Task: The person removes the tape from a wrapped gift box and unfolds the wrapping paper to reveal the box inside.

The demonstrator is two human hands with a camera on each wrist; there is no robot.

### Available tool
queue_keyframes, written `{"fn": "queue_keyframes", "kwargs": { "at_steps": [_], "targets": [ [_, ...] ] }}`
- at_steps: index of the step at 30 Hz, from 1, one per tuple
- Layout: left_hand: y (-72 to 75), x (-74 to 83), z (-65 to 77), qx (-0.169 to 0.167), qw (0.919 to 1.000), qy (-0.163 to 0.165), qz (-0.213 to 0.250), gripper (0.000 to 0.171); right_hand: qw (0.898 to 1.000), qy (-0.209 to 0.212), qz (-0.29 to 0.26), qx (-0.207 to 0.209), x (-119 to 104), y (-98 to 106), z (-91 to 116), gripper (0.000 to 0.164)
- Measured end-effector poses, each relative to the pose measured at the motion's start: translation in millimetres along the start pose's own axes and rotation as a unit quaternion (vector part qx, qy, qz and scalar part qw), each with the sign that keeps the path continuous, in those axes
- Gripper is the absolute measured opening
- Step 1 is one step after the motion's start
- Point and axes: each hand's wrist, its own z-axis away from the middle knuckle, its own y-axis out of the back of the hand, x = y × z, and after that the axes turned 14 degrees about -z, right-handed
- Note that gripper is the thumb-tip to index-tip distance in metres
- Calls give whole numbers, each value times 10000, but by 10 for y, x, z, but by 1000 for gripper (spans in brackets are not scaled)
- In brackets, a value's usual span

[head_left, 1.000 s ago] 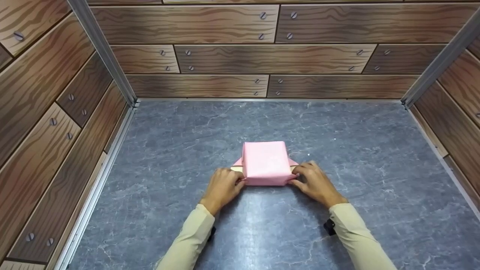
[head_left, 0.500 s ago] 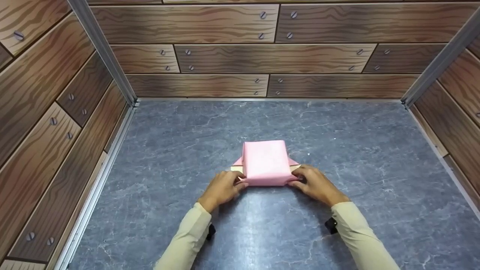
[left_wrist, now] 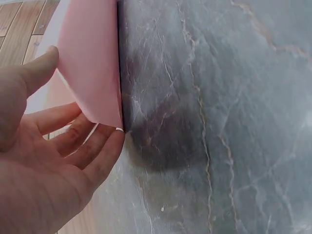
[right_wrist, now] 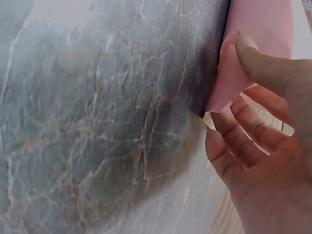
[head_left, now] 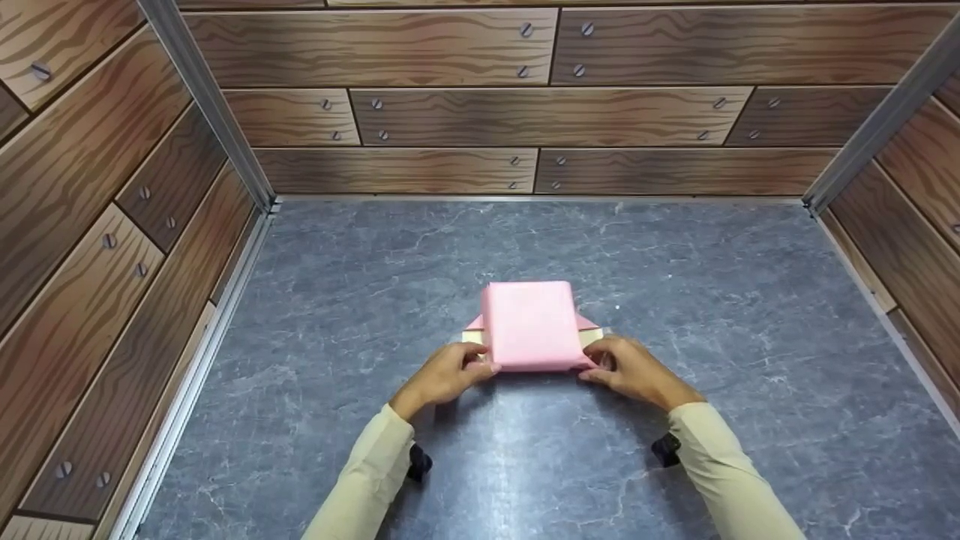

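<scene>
In the head view a box in pink wrapping paper sits on the table, with triangular paper flaps sticking out at both sides and pale yellow inner faces showing. My left hand holds the near left corner; in the left wrist view its thumb meets the edge of the paper flap and its fingers lie behind it. At the near right corner, my right hand pinches the loose paper. The right wrist view shows that thumb pressing on the pink flap, fingers curled behind. The box itself is hidden by the paper.
A grey marbled tabletop spreads around the box. Wood-plank patterned walls stand at the back and both sides, with metal posts in the corners. A dark wrist camera sits at the left cuff.
Both hands have shifted slightly outward and toward the person at the near corners. The near face of the paper shows less than before. The left thumb has slid along the front edge.
</scene>
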Motion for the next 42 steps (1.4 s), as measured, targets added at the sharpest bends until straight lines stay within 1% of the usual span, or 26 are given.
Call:
{"fn": "queue_keyframes", "kwargs": {
  "at_steps": [3,4,7,10,12,16,20,22,24,26,29,30,31,33,34,36,37,38,40,42],
  "targets": [
    [7,-8,-5,-12,9995,-167,264,33,9998,-101,-130,-77,5,13,5,31],
    [8,-9,-4,-9,9993,-140,342,32,9997,-138,-181,-109,5,17,6,32],
    [8,-1,7,155,9991,51,401,35,9990,-234,-306,-207,1,30,9,35],
    [5,7,18,335,9981,292,425,40,9982,-355,-398,-273,-7,40,14,43],
    [1,9,28,417,9975,365,432,43,9977,-443,-427,-287,-9,45,21,49],
    [-13,8,49,484,9969,307,535,42,9966,-597,-509,-249,-11,52,40,55],
    [-23,13,82,568,9966,166,570,36,9944,-641,-812,-218,-19,54,75,65],
    [-23,15,103,634,9960,78,621,35,9929,-642,-979,-221,-26,52,98,67],
    [-19,14,126,679,9953,-11,687,34,9919,-638,-1072,-228,-28,54,122,63],
    [-14,9,151,695,9945,-93,775,33,9907,-648,-1168,-252,-28,56,144,51],
    [1,4,190,685,9947,-226,727,22,9905,-419,-1282,-274,-16,62,173,30],
    [8,5,204,660,9953,-243,672,17,9903,-281,-1329,-278,-11,63,184,25],
    [13,6,216,625,9958,-259,614,15,9902,-55,-1368,-281,-2,62,195,20],
    [22,8,239,530,9973,-254,436,16,9898,521,-1295,-274,16,63,220,15],
    [26,9,251,443,9980,-231,374,16,9889,733,-1267,-258,21,64,235,14],
    [28,3,277,290,9989,-255,252,12,9870,996,-1238,-244,30,67,267,15],
    [28,-4,291,224,9991,-296,201,10,9866,1047,-1224,-251,31,72,281,16],
    [28,-12,306,158,9992,-340,144,11,9869,998,-1238,-256,30,79,296,19],
    [28,-30,339,22,9989,-462,36,15,9875,817,-1307,-321,30,92,317,23],
    [31,-48,374,-108,9984,-552,-104,16,9892,674,-1244,-388,32,105,329,25]
  ]
}}
